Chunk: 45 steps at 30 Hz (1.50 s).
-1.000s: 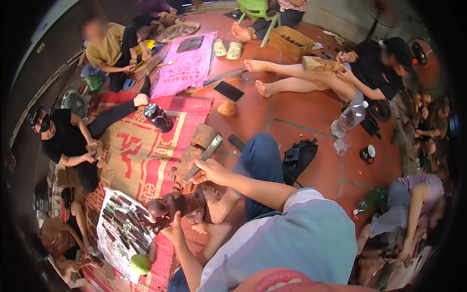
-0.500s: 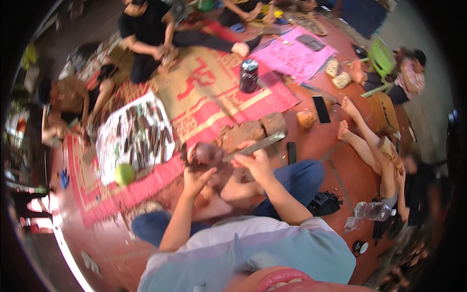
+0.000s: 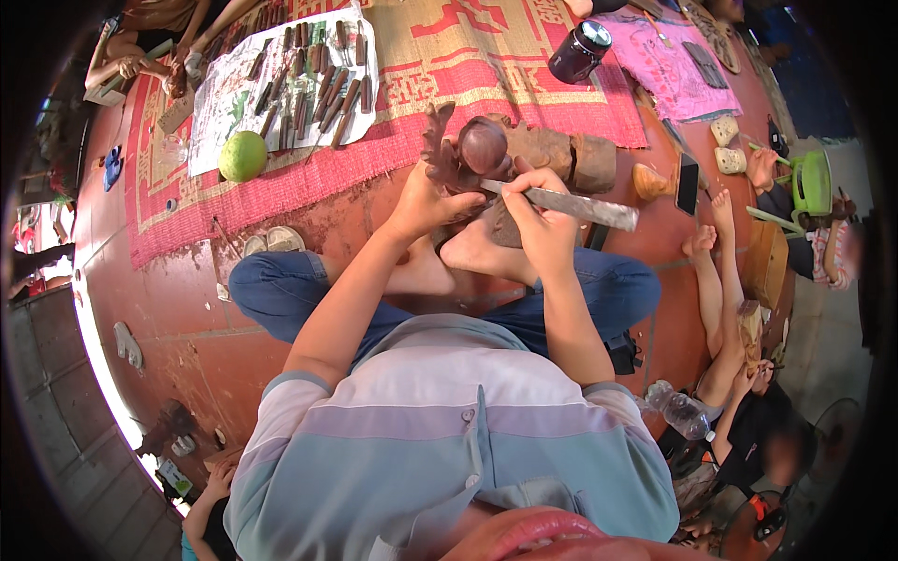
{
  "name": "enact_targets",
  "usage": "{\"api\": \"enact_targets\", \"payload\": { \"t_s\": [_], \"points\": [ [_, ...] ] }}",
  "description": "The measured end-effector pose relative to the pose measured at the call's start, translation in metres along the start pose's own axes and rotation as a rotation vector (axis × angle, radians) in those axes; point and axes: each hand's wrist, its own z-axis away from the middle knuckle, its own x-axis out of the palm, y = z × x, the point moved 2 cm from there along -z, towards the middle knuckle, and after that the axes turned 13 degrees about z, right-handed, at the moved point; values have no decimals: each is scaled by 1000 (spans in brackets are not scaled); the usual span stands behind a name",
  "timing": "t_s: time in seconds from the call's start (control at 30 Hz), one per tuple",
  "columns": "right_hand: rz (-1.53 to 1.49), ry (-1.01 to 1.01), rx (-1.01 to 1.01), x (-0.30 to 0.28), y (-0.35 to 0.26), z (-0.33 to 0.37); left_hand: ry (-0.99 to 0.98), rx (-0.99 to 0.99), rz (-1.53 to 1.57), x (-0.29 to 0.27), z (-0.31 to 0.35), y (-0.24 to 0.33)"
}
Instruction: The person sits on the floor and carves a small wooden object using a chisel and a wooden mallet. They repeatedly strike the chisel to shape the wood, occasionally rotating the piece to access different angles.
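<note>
A dark brown wood carving (image 3: pixel 483 146) stands in front of my crossed legs, with a smooth rounded knob and a leafy, jagged edge on its left. My left hand (image 3: pixel 432 198) is closed around its lower left side, the thumb stretched toward the right. In my right hand (image 3: pixel 545 222) is a flat grey metal carving chisel (image 3: pixel 599 209), gripped like a pen. Its narrow end points left and meets the carving just below the knob, close to my left thumb; the broad end sticks out to the right. My left fingers are partly hidden behind the wood.
Wooden blocks (image 3: pixel 593 163) lie just beyond the carving. On the red patterned mat (image 3: pixel 412 140) are a white cloth (image 3: pixel 208 140) with several carving tools, a green round fruit (image 3: pixel 242 156) and a dark jar (image 3: pixel 578 54). A phone (image 3: pixel 687 183) lies right. Other people sit around.
The view has tilted down, so hands and carving appear higher. The chisel's broad end has swung from pointing up-right to slightly down-right. Both hands still hold their things.
</note>
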Motion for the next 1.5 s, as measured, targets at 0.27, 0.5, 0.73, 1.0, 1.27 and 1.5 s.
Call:
{"api": "enact_targets", "payload": {
  "t_s": [0.27, 0.5, 0.73, 1.0, 1.27, 1.5],
  "points": [
    [85, -212, 0, -5, -6, -27, -1, -30, -14, -2, 0, -1],
    [-20, -209, -90, -9, 3, -21, 2, 27, -48, -5, -1, -11],
    [-136, -110, 53, -28, 11, -18, 29, 126, -171, -7, -2, -13],
    [-207, -180, 12, -10, 20, -17, 26, 53, -93, -5, -1, -12],
    [-119, -269, 37, -10, 19, -21, 12, 25, -76, -2, 1, -6],
    [-174, -197, -12, -19, 8, -23, 3, 53, -122, -5, -1, -13]
  ]
}}
